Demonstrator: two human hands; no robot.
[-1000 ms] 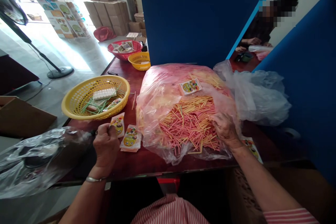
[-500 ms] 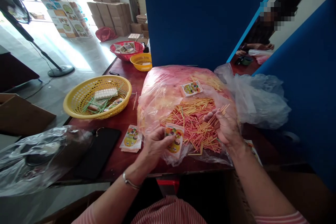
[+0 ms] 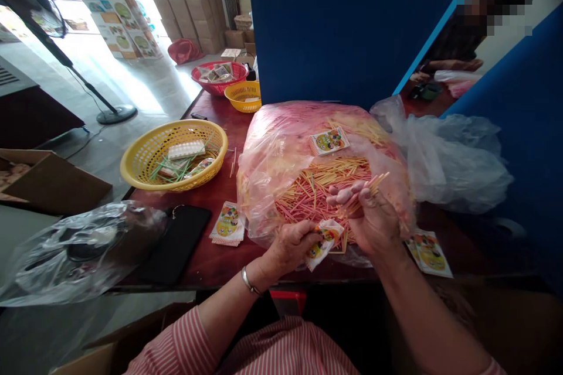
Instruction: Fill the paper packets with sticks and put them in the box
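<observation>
My left hand [image 3: 292, 246] pinches a small printed packet [image 3: 325, 241], which is tilted in front of the pile. Close by on the right, my right hand [image 3: 372, 217] holds a bunch of thin pink and yellow sticks [image 3: 378, 183] between thumb and fingers. Beneath both hands lies a large open clear plastic bag [image 3: 268, 170] full of loose pink and yellow sticks [image 3: 303, 196]. A stack of printed packets [image 3: 329, 140] rests on top of the bag. More packets [image 3: 227, 222] lie left of the bag, and others [image 3: 428, 252] lie to its right.
A yellow basket [image 3: 127, 167] with packets and green sticks stands at left, near a black phone-like case [image 3: 185, 246] and a clear plastic bag [image 3: 88, 252]. Behind are a red basket [image 3: 220, 85] and a smaller yellow one [image 3: 241, 99]. A blue partition [image 3: 325, 29] rises behind; a person [image 3: 457, 41] sits beyond it.
My left hand has moved right with the packet, turning it aslant and closer to my right hand. My right hand still holds the sticks. The view has shifted slightly.
</observation>
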